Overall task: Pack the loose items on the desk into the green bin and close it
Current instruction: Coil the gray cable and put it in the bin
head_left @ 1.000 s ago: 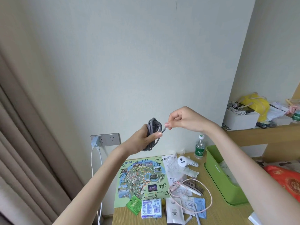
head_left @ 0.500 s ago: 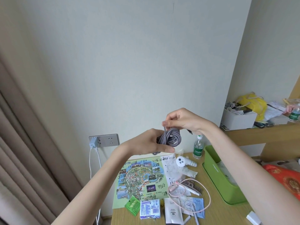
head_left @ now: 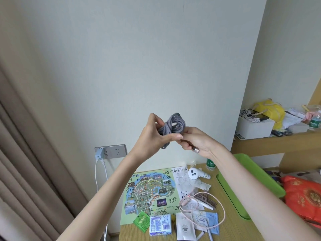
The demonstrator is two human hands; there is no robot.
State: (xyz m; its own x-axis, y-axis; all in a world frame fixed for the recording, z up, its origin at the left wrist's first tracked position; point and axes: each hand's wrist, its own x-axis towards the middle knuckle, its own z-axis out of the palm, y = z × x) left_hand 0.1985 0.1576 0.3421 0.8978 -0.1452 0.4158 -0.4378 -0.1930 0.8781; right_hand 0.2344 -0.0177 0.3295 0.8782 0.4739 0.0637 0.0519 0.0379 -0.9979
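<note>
Grey braided cable (head_left: 174, 125), wound into a tight coil, is held up in front of a pale wall by a person's two bare hands, high above the desk (head_left: 224, 221). The left hand (head_left: 154, 136) grips the bundle from the left, its thumb pressed across the lower loops and its fingers (head_left: 153, 119) curled over the top, clamped on the coil. The right hand (head_left: 198, 141) meets it from the right, fingers closed around the cable's loose end; a metal plug tip (head_left: 196, 150) pokes out just beneath that palm.

Below the fingers, the wooden desk carries the loose items: an illustrated map (head_left: 150, 192) scribbled with handwritten numbers, a small green sachet (head_left: 141, 220) and a blue-and-white packet (head_left: 160, 225) at its near edge, a white sachet (head_left: 185, 228), a pink cable (head_left: 205, 211) looped over papers and blue sachets, and a white handheld device (head_left: 195, 173) farther back. A green-labelled bottle (head_left: 210, 164) stands partly hidden behind the right wrist.

To the right of the right forearm sits the green bin (head_left: 257, 173), open, its contents largely hidden by the arm. A red bag (head_left: 305, 197) lies just beyond it. Left of the left forearm, a wall socket (head_left: 111, 151) holds a blue charger (head_left: 99, 153).
</note>
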